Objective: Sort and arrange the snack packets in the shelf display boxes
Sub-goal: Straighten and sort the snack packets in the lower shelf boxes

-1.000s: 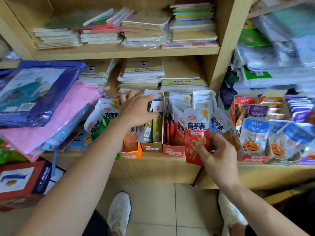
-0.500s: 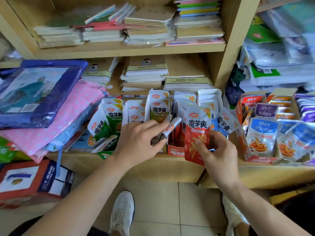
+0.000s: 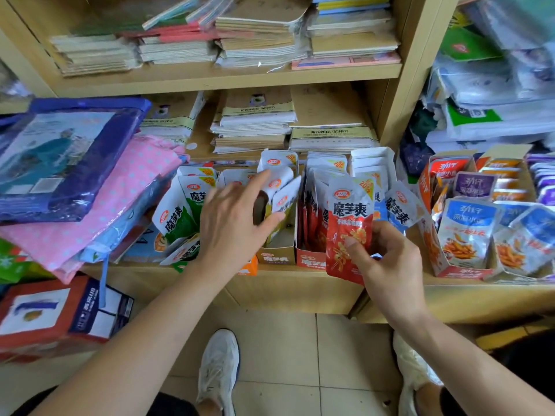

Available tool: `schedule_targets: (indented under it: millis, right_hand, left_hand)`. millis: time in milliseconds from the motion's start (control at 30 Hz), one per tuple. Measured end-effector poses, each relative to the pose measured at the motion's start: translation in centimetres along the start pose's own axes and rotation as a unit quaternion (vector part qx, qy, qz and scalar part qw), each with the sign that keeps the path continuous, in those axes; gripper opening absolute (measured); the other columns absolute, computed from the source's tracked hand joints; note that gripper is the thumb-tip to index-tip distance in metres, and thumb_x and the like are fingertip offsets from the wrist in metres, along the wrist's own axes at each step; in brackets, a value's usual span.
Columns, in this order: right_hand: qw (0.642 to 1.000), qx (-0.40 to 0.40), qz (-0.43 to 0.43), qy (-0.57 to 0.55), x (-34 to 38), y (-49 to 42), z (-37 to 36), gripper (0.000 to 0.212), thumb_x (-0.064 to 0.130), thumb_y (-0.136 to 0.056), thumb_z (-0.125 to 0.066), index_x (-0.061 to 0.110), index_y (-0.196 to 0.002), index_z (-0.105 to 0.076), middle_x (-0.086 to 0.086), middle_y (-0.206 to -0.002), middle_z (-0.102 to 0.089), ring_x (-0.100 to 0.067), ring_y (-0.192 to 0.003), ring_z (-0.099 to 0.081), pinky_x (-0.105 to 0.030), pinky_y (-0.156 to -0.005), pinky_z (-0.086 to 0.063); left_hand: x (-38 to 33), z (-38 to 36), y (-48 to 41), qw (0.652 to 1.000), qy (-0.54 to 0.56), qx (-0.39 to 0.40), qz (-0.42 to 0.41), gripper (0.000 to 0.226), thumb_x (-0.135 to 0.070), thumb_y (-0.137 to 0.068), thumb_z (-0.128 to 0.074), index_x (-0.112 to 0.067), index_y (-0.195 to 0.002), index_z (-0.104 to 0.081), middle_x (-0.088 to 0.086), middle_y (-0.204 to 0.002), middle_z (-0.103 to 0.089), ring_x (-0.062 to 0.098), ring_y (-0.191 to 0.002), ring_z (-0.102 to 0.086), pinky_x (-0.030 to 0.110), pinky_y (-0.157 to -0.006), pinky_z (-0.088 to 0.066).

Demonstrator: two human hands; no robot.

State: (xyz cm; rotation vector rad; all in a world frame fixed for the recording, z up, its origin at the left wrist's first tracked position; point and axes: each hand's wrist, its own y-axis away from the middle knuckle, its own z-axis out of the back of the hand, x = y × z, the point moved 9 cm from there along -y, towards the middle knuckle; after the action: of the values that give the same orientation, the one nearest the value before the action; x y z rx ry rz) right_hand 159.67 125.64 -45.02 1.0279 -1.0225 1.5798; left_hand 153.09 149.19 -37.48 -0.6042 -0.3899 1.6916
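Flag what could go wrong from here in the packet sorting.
1. The right hand pinches the red packet only at its lower part, in front of the boxes at the shelf edge; it may slip and fall to the floor tiles.
2. The left hand reaches to the olive packets right beside loose green packets leaning at the shelf front; its wrist could knock them off.
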Motion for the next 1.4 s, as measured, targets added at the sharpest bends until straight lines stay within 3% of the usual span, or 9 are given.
schedule_targets:
  millis: [167,267,367,467,633,733,900,1167,1400]
  right_hand:
    - [1.0,0.013,0.001,-0.006,-0.1,0.2,-0.5,0.013,0.025,-0.09,-0.075,0.017,-0.099,-0.069,0.004,-0.087,-0.075,-0.016,-0.079,-0.071,-0.049,-0.071,-0.059]
    - [1.0,0.025,0.011,-0.006,0.3,0.4,-1.0,0.011,0.023,-0.09,-0.074,0.017,-0.097,-0.069,0.004,-0.086,-0.075,-0.017,-0.078,-0.071,-0.048,-0.071,-0.059]
    - [0.999,0.033,0.01,-0.007,0.3,0.6,-1.5,0.012,0.023,-0.09,-0.074,0.016,-0.098,-0.069,0.004,-0.086,-0.075,-0.016,-0.078,-0.071,-0.047,-0.071,-0.059]
    - [0.999,0.032,0.012,-0.005,0.4,0.7,-1.6,0.012,0.024,-0.09,-0.074,0.017,-0.099,-0.069,0.004,-0.088,-0.075,-0.014,-0.079,-0.071,-0.047,-0.071,-0.06]
    - [1.0,0.025,0.014,-0.002,0.4,0.8,-1.5,0.011,0.023,-0.09,-0.074,0.016,-0.098,-0.069,0.005,-0.088,-0.075,-0.014,-0.078,-0.071,-0.048,-0.071,-0.06]
    - [1.0,0.024,0.016,0.001,0.3,0.8,-1.3,0.011,0.024,-0.09,-0.074,0.017,-0.097,-0.069,0.005,-0.087,-0.075,-0.015,-0.078,-0.071,-0.049,-0.071,-0.059]
    - [1.0,0.024,0.02,-0.002,0.2,0.8,-1.1,0.01,0.024,-0.09,-0.074,0.018,-0.096,-0.069,0.003,-0.085,-0.075,-0.018,-0.077,-0.07,-0.05,-0.071,-0.059]
    - [0.999,0.03,0.02,0.012,-0.2,0.6,-1.5,0.01,0.025,-0.09,-0.074,0.02,-0.096,-0.068,0.002,-0.085,-0.074,-0.021,-0.08,-0.07,-0.051,-0.071,-0.059]
    - [0.999,0.028,0.017,0.027,0.3,0.6,-2.0,0.014,0.026,-0.09,-0.074,0.015,-0.095,-0.067,0.004,-0.084,-0.074,-0.012,-0.074,-0.069,-0.039,-0.067,-0.059]
  left_hand:
    - [3.8,-2.1,-0.6,0.96,0.106,0.25,0.063,0.105,-0.067,-0.07,-0.075,-0.034,-0.157,-0.028,-0.008,-0.149,-0.05,0.016,-0.134,-0.047,0.044,-0.109,-0.04]
    - [5.2,-2.6,1.5,0.94,0.009,0.341,0.011,0.079,-0.054,-0.078,-0.079,-0.038,-0.148,-0.045,-0.011,-0.151,-0.048,0.014,-0.137,-0.045,0.041,-0.109,-0.039]
    - [5.8,-1.3,1.1,0.96,0.053,0.275,-0.004,0.027,-0.033,-0.08,-0.079,-0.042,-0.104,-0.07,-0.02,-0.109,-0.066,0.009,-0.105,-0.061,0.038,-0.086,-0.052]
    - [6.7,0.0,0.7,0.964,-0.003,0.264,-0.022,0.013,-0.037,-0.07,-0.075,-0.038,-0.081,-0.067,-0.022,-0.085,-0.064,0.009,-0.09,-0.061,0.032,-0.072,-0.044]
    - [7.0,0.2,0.9,0.952,0.028,0.306,0.016,0.043,-0.064,-0.062,-0.046,-0.042,-0.089,-0.07,-0.025,-0.092,-0.068,0.004,-0.094,-0.06,0.036,-0.082,-0.047]
    - [6.3,-0.9,0.1,0.947,0.063,0.312,0.034,0.066,-0.077,-0.071,-0.037,-0.043,-0.118,-0.067,-0.016,-0.126,-0.064,0.012,-0.121,-0.053,0.04,-0.096,-0.04]
    - [6.4,-4.3,-1.0,0.931,-0.097,0.35,0.024,0.102,-0.093,-0.079,-0.026,-0.029,-0.159,-0.024,-0.01,-0.165,-0.023,0.019,-0.147,-0.017,0.05,-0.115,-0.021]
    - [7.2,-4.3,-0.9,0.94,-0.121,0.319,0.023,0.099,-0.096,-0.067,-0.017,-0.034,-0.135,-0.053,-0.009,-0.135,-0.048,0.02,-0.129,-0.027,0.045,-0.097,-0.023]
    - [7.8,-1.6,0.9,0.931,0.025,0.358,0.073,0.052,-0.068,-0.055,-0.061,-0.044,-0.101,-0.058,-0.015,-0.124,-0.036,0.002,-0.117,-0.014,0.035,-0.099,-0.016]
